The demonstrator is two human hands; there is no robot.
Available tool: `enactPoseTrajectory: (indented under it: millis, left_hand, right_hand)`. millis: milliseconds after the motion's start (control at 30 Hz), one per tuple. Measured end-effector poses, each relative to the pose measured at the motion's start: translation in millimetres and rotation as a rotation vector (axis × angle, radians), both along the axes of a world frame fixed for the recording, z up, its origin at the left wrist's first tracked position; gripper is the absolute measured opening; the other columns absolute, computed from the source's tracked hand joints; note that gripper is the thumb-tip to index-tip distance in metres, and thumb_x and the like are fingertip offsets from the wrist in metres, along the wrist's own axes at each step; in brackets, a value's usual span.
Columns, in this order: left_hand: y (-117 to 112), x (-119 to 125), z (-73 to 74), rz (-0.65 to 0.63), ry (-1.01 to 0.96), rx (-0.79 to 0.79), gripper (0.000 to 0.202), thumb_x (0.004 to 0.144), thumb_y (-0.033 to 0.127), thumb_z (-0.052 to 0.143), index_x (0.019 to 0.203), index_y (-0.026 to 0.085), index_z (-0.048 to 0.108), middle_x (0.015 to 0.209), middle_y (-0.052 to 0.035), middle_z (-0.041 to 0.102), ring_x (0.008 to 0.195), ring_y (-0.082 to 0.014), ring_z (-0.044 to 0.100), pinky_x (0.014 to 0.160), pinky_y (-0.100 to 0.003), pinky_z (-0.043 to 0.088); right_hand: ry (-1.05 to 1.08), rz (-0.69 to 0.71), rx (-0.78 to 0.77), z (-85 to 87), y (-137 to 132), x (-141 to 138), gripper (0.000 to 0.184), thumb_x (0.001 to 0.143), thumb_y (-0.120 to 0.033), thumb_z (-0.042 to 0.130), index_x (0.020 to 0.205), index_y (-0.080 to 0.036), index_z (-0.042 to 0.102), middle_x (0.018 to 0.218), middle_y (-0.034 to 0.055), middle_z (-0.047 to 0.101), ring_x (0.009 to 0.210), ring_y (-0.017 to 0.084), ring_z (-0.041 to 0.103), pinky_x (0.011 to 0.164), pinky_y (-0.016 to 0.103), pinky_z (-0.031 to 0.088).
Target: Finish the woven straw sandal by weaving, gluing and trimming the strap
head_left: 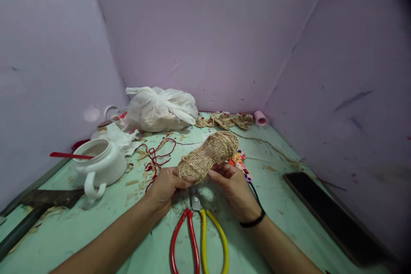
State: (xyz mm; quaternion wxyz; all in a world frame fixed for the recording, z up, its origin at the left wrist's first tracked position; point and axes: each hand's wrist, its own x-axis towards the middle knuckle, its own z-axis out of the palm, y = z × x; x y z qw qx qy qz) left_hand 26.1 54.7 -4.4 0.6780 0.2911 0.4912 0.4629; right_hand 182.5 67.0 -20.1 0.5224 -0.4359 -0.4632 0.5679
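A woven straw shoe sole (208, 154), coiled from twisted cord, is held up tilted over the table. My left hand (167, 186) grips its lower left end, thumb on top. My right hand (229, 186) pinches its near edge on the right, and a black band circles that wrist. Below the sole lie scissors (195, 205) with one red and one yellow handle; their blades are mostly hidden beneath it. Colourful flowered pieces (239, 160) show just behind my right hand, partly covered.
At left stand a white pot (104, 165) with a red stick in it and a dark-headed tool (48, 199). Red yarn (156, 154) trails nearby. A white plastic bag (160, 109), small straw pieces (224, 120) and a pink spool (260, 118) sit behind; a black phone (334, 218) lies right.
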Motion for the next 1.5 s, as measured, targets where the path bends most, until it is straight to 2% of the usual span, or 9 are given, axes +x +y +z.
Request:
enactPoseTrajectory:
  millis: [200,433,567,733,1000,1233,1300,1433,1500]
  left_hand:
    - [-4,4,-1.5,-0.136,0.137,0.132,0.024,0.048,0.022,0.073,0.068,0.009,0.066,0.061,-0.0014,0.063,0.058,-0.0115,0.052,0.058,-0.023,0.039]
    - [5,-19,14.2,-0.136,0.583,0.382,0.040,0.051,0.021,0.070,0.088,0.014,0.058,0.078,-0.0028,0.058,0.066,-0.0133,0.052,0.060,-0.025,0.042]
    - [2,-23,18.1,-0.316,0.801,0.501,0.022,0.054,0.018,0.068,0.076,0.016,0.062,0.078,-0.0023,0.061,0.065,-0.0126,0.050,0.060,-0.024,0.040]
    - [0,-19,10.8,-0.389,0.716,0.445,0.009,0.062,0.023,0.061,0.062,0.014,0.061,0.060,-0.0007,0.058,0.059,-0.0130,0.049,0.059,-0.025,0.038]
    - [6,-27,6.9,-0.562,0.704,0.575,0.006,0.062,0.014,0.060,0.067,0.015,0.065,0.072,-0.0027,0.058,0.065,-0.0138,0.051,0.062,-0.025,0.040]
    - [6,-38,16.9,-0.757,0.741,0.585,0.007,0.063,0.016,0.060,0.066,0.015,0.066,0.068,-0.0004,0.059,0.065,-0.0130,0.053,0.062,-0.023,0.040]
    - [8,-42,18.6,-0.743,0.766,0.552,0.011,0.062,0.014,0.057,0.069,0.015,0.067,0.068,-0.0004,0.061,0.064,-0.0129,0.053,0.062,-0.023,0.040]
    - [17,-48,17.4,-0.569,0.751,0.428,0.014,0.060,0.013,0.056,0.069,0.015,0.066,0.060,0.0008,0.060,0.057,-0.0112,0.050,0.057,-0.022,0.037]
    - [19,-51,17.4,-0.606,0.661,0.362,0.017,0.059,0.015,0.056,0.072,0.015,0.068,0.060,0.0005,0.060,0.055,-0.0106,0.049,0.055,-0.021,0.036]
  right_hand:
    - [0.219,-0.001,-0.030,4.4,-1,3,0.032,0.058,-0.033,0.076,0.083,-0.015,0.068,0.091,0.0087,0.070,0.088,0.024,0.062,0.083,0.037,0.044]
    - [0.148,0.111,-0.195,10.1,2,11,0.028,0.054,-0.025,0.075,0.078,-0.013,0.067,0.079,0.0081,0.070,0.077,0.024,0.064,0.075,0.037,0.047]
    - [0.071,0.163,-0.278,9.8,1,9,0.019,0.055,-0.023,0.071,0.071,-0.014,0.065,0.068,0.0049,0.068,0.063,0.019,0.062,0.064,0.031,0.047]
    - [0.000,0.208,-0.311,7.5,0,9,0.013,0.053,-0.018,0.070,0.063,-0.012,0.064,0.058,0.0025,0.064,0.055,0.015,0.058,0.056,0.027,0.044]
    - [-0.059,0.252,-0.274,-0.7,6,13,0.027,0.053,-0.028,0.075,0.072,-0.011,0.064,0.066,0.0039,0.066,0.056,0.014,0.057,0.057,0.028,0.045]
    - [-0.138,0.337,-0.150,-1.2,8,5,0.028,0.052,-0.030,0.075,0.069,-0.012,0.063,0.058,-0.0010,0.061,0.052,0.011,0.053,0.052,0.023,0.041]
    - [-0.180,0.322,-0.110,-3.7,11,3,0.028,0.055,-0.029,0.073,0.075,-0.012,0.065,0.057,-0.0025,0.060,0.051,0.010,0.051,0.050,0.022,0.038]
    - [-0.271,0.281,-0.057,-8.4,16,3,0.024,0.062,-0.028,0.065,0.081,-0.013,0.067,0.062,-0.0009,0.064,0.055,0.011,0.052,0.051,0.021,0.037]
    - [-0.334,0.256,-0.058,-9.2,18,6,0.021,0.066,-0.027,0.059,0.078,-0.013,0.068,0.061,0.0005,0.065,0.053,0.011,0.052,0.050,0.021,0.037]
